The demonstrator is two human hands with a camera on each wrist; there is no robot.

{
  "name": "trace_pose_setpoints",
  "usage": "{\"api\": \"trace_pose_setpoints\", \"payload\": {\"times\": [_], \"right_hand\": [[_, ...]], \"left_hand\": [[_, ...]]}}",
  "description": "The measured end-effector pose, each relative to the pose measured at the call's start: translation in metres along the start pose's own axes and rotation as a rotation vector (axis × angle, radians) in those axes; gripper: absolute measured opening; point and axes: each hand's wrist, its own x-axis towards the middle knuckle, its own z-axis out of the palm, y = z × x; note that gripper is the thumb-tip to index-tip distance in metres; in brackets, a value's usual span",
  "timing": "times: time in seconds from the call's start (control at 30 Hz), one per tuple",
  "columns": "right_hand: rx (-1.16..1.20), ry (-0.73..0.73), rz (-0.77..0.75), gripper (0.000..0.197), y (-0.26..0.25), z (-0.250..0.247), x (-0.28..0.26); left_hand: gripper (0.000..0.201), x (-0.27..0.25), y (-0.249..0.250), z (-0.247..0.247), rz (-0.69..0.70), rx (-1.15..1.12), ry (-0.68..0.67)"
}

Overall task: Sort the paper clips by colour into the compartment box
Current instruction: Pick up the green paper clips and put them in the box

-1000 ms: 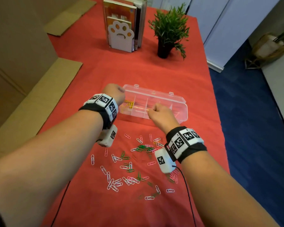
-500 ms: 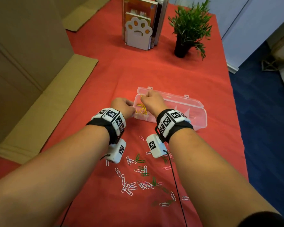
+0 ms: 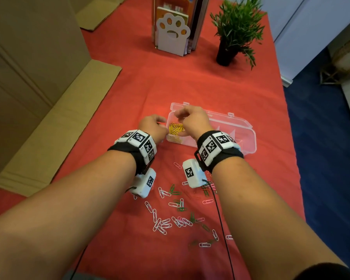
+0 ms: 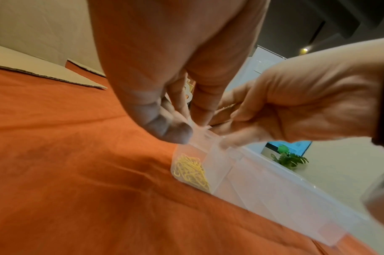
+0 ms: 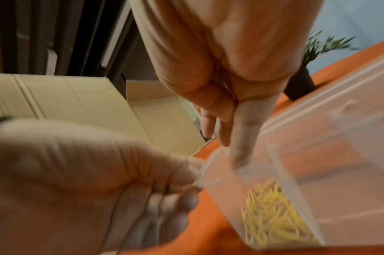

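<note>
The clear compartment box (image 3: 240, 136) lies on the red counter (image 3: 190, 83), with yellow paper clips (image 3: 176, 128) in its leftmost compartment. The left hand (image 3: 153, 126) has its grip curled against the box's left end wall, while the right hand (image 3: 192, 120) hovers over that compartment, fingers pointing down at the rim; whether it holds a clip cannot be determined. White, pink and green paper clips (image 3: 178, 217) lie scattered on the counter near the person.
</note>
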Motion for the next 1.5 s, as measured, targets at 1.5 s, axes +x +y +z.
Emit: {"api": "trace_pose_setpoints", "payload": {"times": [1.5], "right_hand": [[-0.556, -0.019, -0.002, 0.047, 0.167, -0.072, -0.119]], "left_hand": [[0.025, -0.096, -0.028, 0.121, 0.44, 0.878, -0.186]]}}
